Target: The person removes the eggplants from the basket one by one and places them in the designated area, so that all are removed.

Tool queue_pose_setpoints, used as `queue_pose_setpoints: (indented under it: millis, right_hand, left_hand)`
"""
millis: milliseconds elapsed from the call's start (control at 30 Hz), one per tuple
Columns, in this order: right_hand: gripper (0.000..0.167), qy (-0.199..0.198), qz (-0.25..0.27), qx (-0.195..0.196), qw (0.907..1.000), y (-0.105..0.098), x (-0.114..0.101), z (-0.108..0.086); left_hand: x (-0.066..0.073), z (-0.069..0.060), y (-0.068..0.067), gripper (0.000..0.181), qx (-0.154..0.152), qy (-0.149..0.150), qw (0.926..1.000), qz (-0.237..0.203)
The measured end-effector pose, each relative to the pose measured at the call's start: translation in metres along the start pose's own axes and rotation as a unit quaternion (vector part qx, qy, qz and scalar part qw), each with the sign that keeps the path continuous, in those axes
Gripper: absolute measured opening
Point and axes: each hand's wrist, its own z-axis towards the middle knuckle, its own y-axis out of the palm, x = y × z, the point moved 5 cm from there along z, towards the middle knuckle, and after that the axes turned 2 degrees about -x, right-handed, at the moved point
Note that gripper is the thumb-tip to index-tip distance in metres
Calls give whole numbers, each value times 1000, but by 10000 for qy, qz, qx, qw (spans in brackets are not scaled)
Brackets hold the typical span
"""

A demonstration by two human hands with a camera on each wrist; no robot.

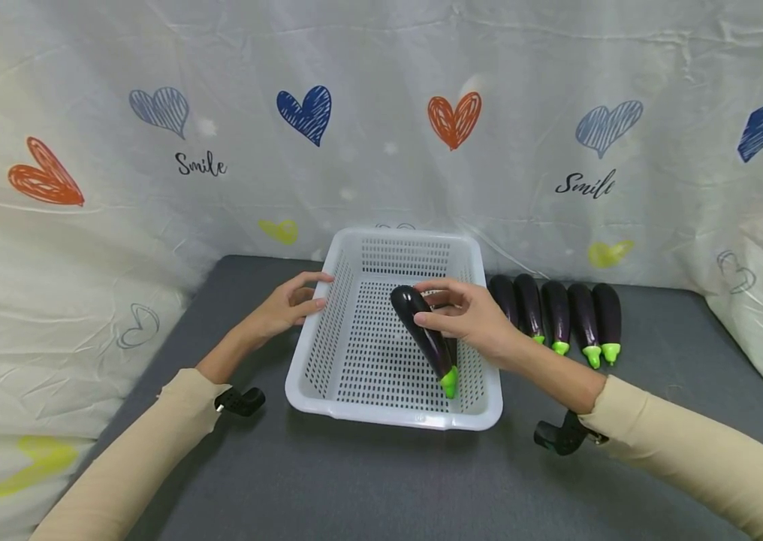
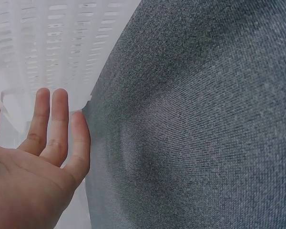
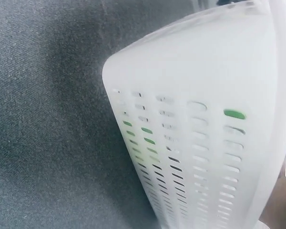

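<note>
A white perforated plastic basket stands on the dark table. My left hand rests against its left rim; in the left wrist view the fingers are fairly straight beside the slotted side wall. Over the right part of the basket, my right hand pinches a glossy dark purple eggplant between thumb and fingers. Its green stem end tilts toward the front. Partly hidden beneath it, another eggplant lies inside the basket along the right wall. Green also shows through the basket's slots in the right wrist view.
Several more eggplants lie in a row on the table right of the basket, green ends toward the front. Behind the grey table hangs a pale sheet printed with hearts.
</note>
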Motion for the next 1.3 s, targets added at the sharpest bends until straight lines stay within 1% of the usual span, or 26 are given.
queue_pose_setpoints:
  millis: [200, 367, 433, 567, 700, 967, 1167, 1300]
  right_hand:
    - [55, -40, 57, 19, 10000, -6, -6, 0]
    - [61, -206, 234, -159, 9994, -10, -10, 0]
    - [62, -252, 252, -210, 9991, -11, -11, 1]
    - [59, -346, 169, -201, 9991, -14, -13, 1]
    - [57, -461, 211, -201, 9985, -18, -13, 0]
    - [56, -668, 402, -88, 9969, -24, -14, -2]
    - [53, -723, 551, 101, 9958, -30, -17, -2]
    - [54, -793, 674, 197, 9944, -34, -18, -3]
  left_hand:
    - [-1, 1, 0, 52, -4, 25, 10000, 21]
    - [-2, 1, -1, 52, 2, 14, 10000, 12]
    - [-2, 1, -1, 52, 13, 5, 10000, -1]
    - [-1, 0, -1, 52, 7, 32, 10000, -28]
    - [-1, 0, 0, 52, -25, 55, 10000, -56]
    - [-1, 0, 0, 52, -5, 21, 10000, -64]
    - [-1, 0, -1, 51, 0, 16, 10000, -60]
    - [-2, 0, -1, 52, 11, 5, 10000, -47]
